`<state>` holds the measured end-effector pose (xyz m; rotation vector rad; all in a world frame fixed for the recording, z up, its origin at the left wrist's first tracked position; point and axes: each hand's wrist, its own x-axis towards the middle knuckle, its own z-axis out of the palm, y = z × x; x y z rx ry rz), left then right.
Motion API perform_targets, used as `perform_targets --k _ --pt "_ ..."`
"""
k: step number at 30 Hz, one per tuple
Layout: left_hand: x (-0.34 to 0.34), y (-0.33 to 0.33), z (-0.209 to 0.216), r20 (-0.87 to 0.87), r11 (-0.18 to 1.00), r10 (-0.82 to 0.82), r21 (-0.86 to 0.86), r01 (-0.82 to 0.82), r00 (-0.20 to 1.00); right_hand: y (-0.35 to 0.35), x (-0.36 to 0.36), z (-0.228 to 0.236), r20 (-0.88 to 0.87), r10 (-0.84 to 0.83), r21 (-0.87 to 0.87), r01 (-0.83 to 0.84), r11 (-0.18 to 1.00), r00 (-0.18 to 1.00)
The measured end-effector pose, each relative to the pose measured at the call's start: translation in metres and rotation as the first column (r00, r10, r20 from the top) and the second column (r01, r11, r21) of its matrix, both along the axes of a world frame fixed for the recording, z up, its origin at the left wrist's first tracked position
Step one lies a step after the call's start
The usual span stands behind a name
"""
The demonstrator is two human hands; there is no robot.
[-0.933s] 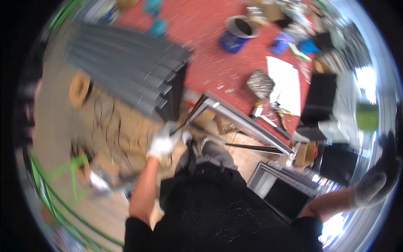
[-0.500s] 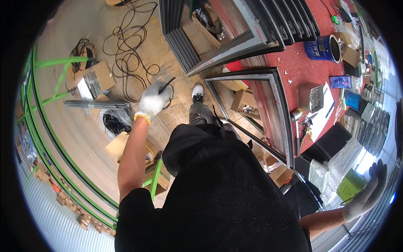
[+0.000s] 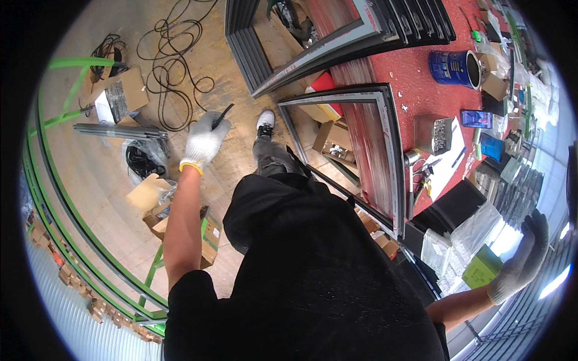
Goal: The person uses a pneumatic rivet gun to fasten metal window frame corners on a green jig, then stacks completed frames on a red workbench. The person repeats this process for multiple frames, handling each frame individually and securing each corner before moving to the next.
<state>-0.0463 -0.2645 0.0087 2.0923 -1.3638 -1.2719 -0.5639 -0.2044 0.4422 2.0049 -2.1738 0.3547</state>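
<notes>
My left hand (image 3: pixel 206 141), in a white knit glove, is held out in front to the left above the floor. Its fingers are closed around a thin black strip (image 3: pixel 225 114), whose short end sticks up past them; the rest is hidden by the glove. Far out at the lower right is my right hand (image 3: pixel 522 259), also gloved, with its fingers stretched out and nothing in it. Between the hands, a dark rectangular frame (image 3: pixel 396 156) leans at the edge of a red-topped table (image 3: pixel 391 69). More dark frames (image 3: pixel 244 48) stand stacked beyond it.
A blue can (image 3: pixel 445 68), a phone (image 3: pixel 475 118), a carton of small metal parts (image 3: pixel 426 133) and hand tools lie on the table. Black cable (image 3: pixel 174 72) coils over the floor. Grey bars (image 3: pixel 120 130), an open cardboard box (image 3: pixel 133 87) and a green rack (image 3: pixel 81 61) stand left.
The surroundings have shifted slightly left and up in view. My left hand still grips the strip, and my right hand stays stretched out at the side.
</notes>
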Motion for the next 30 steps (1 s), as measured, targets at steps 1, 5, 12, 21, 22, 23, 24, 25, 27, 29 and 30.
perform_targets --k 1,5,12,21,22,23,24,25,27,29,30 --pt "0.000 0.002 -0.003 -0.013 1.000 0.018 0.012 -0.018 1.000 0.001 0.000 -0.002 0.024 -0.007 -0.022 0.008 1.000 1.000" --pt "-0.001 0.010 -0.015 0.016 0.998 -0.021 -0.062 0.022 1.000 -0.001 -0.001 -0.008 0.138 -0.009 -0.071 0.019 0.997 0.990" --pt "-0.005 0.021 -0.027 0.022 0.999 -0.009 -0.050 0.010 1.000 -0.008 0.008 -0.018 0.292 0.048 -0.130 -0.010 0.991 0.955" --pt "-0.011 0.033 -0.029 -0.089 0.994 0.103 -0.013 -0.104 0.991 -0.030 0.021 -0.016 0.326 0.211 -0.177 -0.160 0.971 0.922" --pt "-0.011 0.034 -0.029 -0.085 0.996 0.086 -0.014 -0.088 0.993 -0.035 0.023 -0.016 0.335 0.246 -0.187 -0.192 0.964 0.910" --pt "-0.012 0.035 -0.030 -0.082 0.997 0.081 -0.003 -0.081 0.993 -0.040 0.026 -0.014 0.343 0.280 -0.197 -0.222 0.955 0.897" --pt "-0.012 0.035 -0.030 -0.086 0.996 0.091 0.020 -0.090 0.992 -0.048 0.028 -0.012 0.356 0.366 -0.197 -0.314 0.929 0.860" --pt "-0.012 0.037 -0.031 -0.088 0.997 0.079 -0.002 -0.080 0.993 -0.057 0.030 -0.008 0.369 0.448 -0.198 -0.402 0.894 0.814" --pt "-0.013 0.040 -0.035 -0.109 0.996 0.087 -0.022 -0.090 0.990 -0.077 0.036 0.000 0.438 0.587 -0.196 -0.565 0.802 0.681" --pt "-0.014 0.042 -0.042 -0.107 0.994 0.102 -0.021 -0.105 0.989 -0.098 0.042 0.014 0.543 0.678 -0.144 -0.740 0.657 0.496" --pt "-0.014 0.045 -0.046 -0.101 0.994 0.103 -0.029 -0.106 0.990 -0.060 0.063 0.040 0.544 0.621 -0.117 -0.682 0.722 0.565"
